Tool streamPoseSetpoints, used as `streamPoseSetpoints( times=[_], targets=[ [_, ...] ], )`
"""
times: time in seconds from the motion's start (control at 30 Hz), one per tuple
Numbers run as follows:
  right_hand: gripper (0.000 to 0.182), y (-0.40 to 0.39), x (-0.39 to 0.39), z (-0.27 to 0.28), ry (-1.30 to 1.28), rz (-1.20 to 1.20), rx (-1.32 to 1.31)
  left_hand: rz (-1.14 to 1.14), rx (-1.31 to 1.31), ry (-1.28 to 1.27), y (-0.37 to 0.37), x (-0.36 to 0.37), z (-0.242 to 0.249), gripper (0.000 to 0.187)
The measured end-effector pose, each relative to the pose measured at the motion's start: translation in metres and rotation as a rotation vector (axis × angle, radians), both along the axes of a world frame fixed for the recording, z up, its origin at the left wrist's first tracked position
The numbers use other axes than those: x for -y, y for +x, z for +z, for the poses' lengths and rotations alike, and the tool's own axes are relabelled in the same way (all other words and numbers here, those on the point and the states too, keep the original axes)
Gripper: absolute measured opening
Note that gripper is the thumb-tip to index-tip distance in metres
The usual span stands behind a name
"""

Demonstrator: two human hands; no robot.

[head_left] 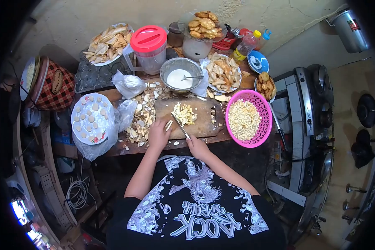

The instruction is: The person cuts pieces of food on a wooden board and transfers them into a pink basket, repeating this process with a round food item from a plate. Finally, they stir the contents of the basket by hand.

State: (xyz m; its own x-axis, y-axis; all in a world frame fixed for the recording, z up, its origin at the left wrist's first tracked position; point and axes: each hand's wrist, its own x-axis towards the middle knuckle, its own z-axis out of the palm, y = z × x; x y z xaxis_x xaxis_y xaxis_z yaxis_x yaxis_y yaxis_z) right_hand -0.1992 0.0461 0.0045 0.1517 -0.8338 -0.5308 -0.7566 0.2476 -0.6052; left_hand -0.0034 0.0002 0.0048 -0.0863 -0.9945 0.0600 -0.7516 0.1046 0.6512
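On the wooden cutting board, my right hand is closed around the handle of a knife, its blade pointing away and to the left. Fingers of my left hand press on a few pale vegetable sticks at the board's left edge, just left of the blade. Beyond the knife lies a pile of small pale cubes. Peelings and scraps cover the table left of the board. To the right stands a pink basket holding many similar cubes.
Behind the board sits a metal bowl of white liquid with a spoon. A lidded pitcher, folded pastries and fried pieces stand farther back. A white plate with small discs is at left, a stove at right.
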Motion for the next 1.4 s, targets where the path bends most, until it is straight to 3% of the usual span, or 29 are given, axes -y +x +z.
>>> streamPoseSetpoints(
  times=[0.6, 1.1, 1.4],
  targets=[
    [0.035, -0.022, 0.003, 0.007, -0.047, 0.078, 0.112, 0.163, -0.029, -0.039, -0.013, -0.005, -0.022, 0.016],
    [0.033, -0.016, 0.019, 0.055, -0.139, 0.240, -0.176, 0.195, -0.068, -0.065, -0.016, -0.006, -0.019, 0.010],
    [0.033, -0.009, 0.018, 0.010, -0.222, 0.257, -0.186, 0.220, -0.055, -0.101, -0.018, -0.008, -0.018, 0.010]
  ],
)
